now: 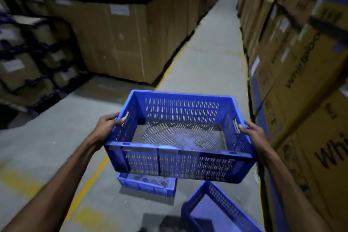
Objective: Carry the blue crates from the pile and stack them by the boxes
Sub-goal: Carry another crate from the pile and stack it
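I hold an empty blue slotted crate [180,137] in the air in front of me, level and upright. My left hand [109,124] grips its left side, fingers curled into the handle slot. On the opposite side my right hand [252,133] grips the right handle slot. Beneath the held crate a second blue crate [148,184] sits on the floor, partly hidden. A third blue crate [216,209] lies tilted at the bottom right, close to the boxes.
Tall stacks of brown cardboard boxes [301,73] line the right side, and more boxes [122,34] stand at the left. A grey concrete aisle [211,52] with yellow floor lines runs ahead between them. Dark racks with cartons [28,62] stand at the far left.
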Motion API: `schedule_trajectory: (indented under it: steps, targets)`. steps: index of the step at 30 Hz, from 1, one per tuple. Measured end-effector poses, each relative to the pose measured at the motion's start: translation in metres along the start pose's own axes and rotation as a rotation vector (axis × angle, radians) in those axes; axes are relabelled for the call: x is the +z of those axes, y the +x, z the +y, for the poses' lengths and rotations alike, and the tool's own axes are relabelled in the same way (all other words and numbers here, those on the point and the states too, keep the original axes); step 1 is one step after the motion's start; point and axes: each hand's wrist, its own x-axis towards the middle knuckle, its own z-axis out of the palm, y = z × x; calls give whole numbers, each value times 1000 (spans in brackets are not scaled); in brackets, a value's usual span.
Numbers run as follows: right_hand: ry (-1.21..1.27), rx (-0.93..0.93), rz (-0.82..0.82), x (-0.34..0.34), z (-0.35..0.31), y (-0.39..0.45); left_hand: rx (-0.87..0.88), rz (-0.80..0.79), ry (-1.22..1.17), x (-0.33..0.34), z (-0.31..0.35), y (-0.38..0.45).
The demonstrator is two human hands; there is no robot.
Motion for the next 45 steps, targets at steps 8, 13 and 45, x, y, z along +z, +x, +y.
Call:
schedule_trajectory:
  steps: [8, 13, 45]
  targets:
    - [-39, -90, -286, 97, -45, -25, 29, 236, -36, -116, -13, -85]
    - [-48, -113, -393, 186, -61, -55, 24, 382, -66, -198, -30, -141]
    - [-214, -102, -1097, 747, -58, -297, -122, 1155, -318, -592, -194, -420]
